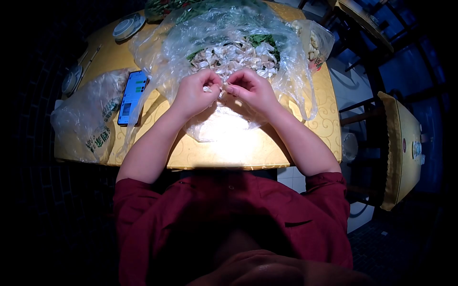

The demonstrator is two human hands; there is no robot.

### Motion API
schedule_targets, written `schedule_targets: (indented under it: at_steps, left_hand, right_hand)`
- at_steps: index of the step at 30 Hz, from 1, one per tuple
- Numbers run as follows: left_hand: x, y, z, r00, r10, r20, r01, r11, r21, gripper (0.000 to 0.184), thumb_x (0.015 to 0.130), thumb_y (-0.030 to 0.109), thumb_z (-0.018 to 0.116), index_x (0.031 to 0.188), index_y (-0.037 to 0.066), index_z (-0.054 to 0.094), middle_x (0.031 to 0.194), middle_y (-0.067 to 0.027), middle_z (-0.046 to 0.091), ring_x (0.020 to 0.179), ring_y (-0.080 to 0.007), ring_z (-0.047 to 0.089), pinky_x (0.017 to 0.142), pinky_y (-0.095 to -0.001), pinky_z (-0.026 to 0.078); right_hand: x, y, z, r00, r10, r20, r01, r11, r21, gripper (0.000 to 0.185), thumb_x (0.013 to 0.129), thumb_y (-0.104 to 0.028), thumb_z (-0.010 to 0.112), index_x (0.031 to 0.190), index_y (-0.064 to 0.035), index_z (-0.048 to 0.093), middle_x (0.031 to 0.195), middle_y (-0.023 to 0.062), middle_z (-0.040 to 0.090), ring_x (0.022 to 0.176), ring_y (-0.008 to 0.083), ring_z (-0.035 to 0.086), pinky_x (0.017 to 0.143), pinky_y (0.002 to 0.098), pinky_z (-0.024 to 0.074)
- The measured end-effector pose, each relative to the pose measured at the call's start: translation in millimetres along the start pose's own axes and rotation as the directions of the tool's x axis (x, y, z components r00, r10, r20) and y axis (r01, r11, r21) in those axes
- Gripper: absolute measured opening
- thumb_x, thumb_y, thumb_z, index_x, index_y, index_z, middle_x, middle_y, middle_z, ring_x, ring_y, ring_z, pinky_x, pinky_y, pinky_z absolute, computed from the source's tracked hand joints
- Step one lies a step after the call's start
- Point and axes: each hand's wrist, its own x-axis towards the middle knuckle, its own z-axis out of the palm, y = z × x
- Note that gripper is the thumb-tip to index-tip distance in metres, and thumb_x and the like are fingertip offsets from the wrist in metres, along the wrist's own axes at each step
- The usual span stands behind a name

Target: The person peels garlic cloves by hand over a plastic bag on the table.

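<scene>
My left hand (199, 93) and my right hand (253, 91) meet over the near side of a clear plastic bag, fingertips pinched together. Between them is a small pale garlic clove (223, 88), partly covered by the fingers. A whitish bit (207, 89) also shows against my left fingers. Just beyond both hands lies a heap of papery garlic skins (234, 59), on the opened plastic bag (162, 52). Green leaves (271, 45) stick out beside the heap.
A bag of pale cloves (313, 45) rests at the table's right edge. To the left are a lit phone (131, 100), a printed plastic bag (90, 117), stacked dishes (126, 28) and chopsticks (90, 62). The yellow-covered table (191, 157) ends before my body; another table (400, 148) stands right.
</scene>
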Motion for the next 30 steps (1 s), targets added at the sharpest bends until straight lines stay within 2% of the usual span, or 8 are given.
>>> schedule_targets:
  at_steps: [6,10,12,13,16,19,25,30]
  left_hand:
    - [0,1,1,1.0,-0.001,0.002,0.001,0.996,0.093,0.013,0.074,0.014,0.061,0.083,0.004,0.061,0.072,-0.0078,0.062,0.068,-0.0154,0.06,0.063,-0.0275,0.047]
    - [-2,9,2,0.999,-0.006,-0.04,0.006,1.0,0.011,0.019,0.077,0.014,0.062,0.094,0.005,0.063,0.076,-0.0069,0.063,0.07,-0.0135,0.06,0.063,-0.0259,0.047]
    - [-3,14,1,0.998,-0.022,-0.05,0.013,0.985,-0.174,0.021,0.077,0.013,0.063,0.097,0.005,0.063,0.079,-0.0057,0.063,0.071,-0.012,0.059,0.064,-0.025,0.047]
    - [-3,17,0,0.998,-0.031,-0.055,0.015,0.964,-0.264,0.022,0.078,0.012,0.063,0.099,0.006,0.063,0.081,-0.0052,0.063,0.072,-0.0112,0.059,0.064,-0.0245,0.047]
    - [0,19,-7,0.968,0.246,0.056,-0.236,0.962,-0.134,0.025,0.08,0.011,0.063,0.103,0.004,0.061,0.084,-0.0028,0.061,0.077,-0.0104,0.058,0.068,-0.0234,0.046]
    - [-2,13,0,0.987,0.163,-0.008,-0.16,0.957,-0.24,0.022,0.075,0.011,0.066,0.096,0.003,0.063,0.081,-0.0038,0.062,0.072,-0.0088,0.057,0.066,-0.0236,0.046]
    - [-1,11,-5,1.0,0.002,0.029,0.002,0.993,-0.114,0.017,0.075,0.012,0.066,0.088,0.002,0.064,0.078,-0.0032,0.063,0.073,-0.0083,0.058,0.066,-0.0222,0.046]
    - [-3,14,-4,0.993,-0.113,0.028,0.116,0.957,-0.265,0.015,0.077,0.012,0.065,0.087,0.001,0.064,0.077,-0.0024,0.063,0.069,-0.0067,0.056,0.063,-0.0212,0.045]
  right_hand:
    - [2,-10,-4,0.994,-0.079,-0.073,0.099,0.939,0.33,0.016,0.083,-0.007,0.059,0.096,-0.0014,0.052,0.082,0.0046,0.057,0.073,0.0099,0.055,0.065,0.0219,0.0448]
    - [0,-14,0,0.997,0.053,0.062,-0.079,0.825,0.559,0.017,0.085,-0.007,0.057,0.099,-0.0014,0.05,0.084,0.0061,0.057,0.072,0.0106,0.056,0.065,0.0229,0.0468]
    - [-1,-13,0,0.983,0.103,0.152,-0.177,0.747,0.64,0.018,0.085,-0.007,0.056,0.101,-0.0014,0.049,0.085,0.0071,0.056,0.072,0.0113,0.057,0.066,0.0234,0.0481]
    - [-1,-13,-1,0.977,0.117,0.177,-0.205,0.734,0.647,0.018,0.085,-0.007,0.055,0.101,-0.001,0.049,0.086,0.0078,0.056,0.072,0.0117,0.057,0.066,0.0236,0.0487]
    - [0,-11,-2,0.964,0.155,0.215,-0.26,0.711,0.654,0.019,0.085,-0.006,0.056,0.101,0.0001,0.048,0.087,0.0093,0.057,0.072,0.0127,0.058,0.067,0.0238,0.05]
    - [0,-16,0,0.964,0.192,0.186,-0.267,0.724,0.636,0.019,0.084,-0.004,0.056,0.1,0.0013,0.048,0.086,0.0097,0.057,0.073,0.0128,0.058,0.067,0.0231,0.0502]
    - [1,-13,-1,0.948,0.269,0.17,-0.317,0.766,0.56,0.017,0.082,-0.003,0.059,0.096,0.0027,0.051,0.082,0.0094,0.059,0.07,0.0119,0.059,0.065,0.0214,0.0499]
    - [0,-16,-1,0.955,0.274,0.11,-0.289,0.788,0.544,0.015,0.081,-0.004,0.061,0.091,0.0027,0.054,0.078,0.0093,0.059,0.067,0.0113,0.059,0.062,0.0207,0.0492]
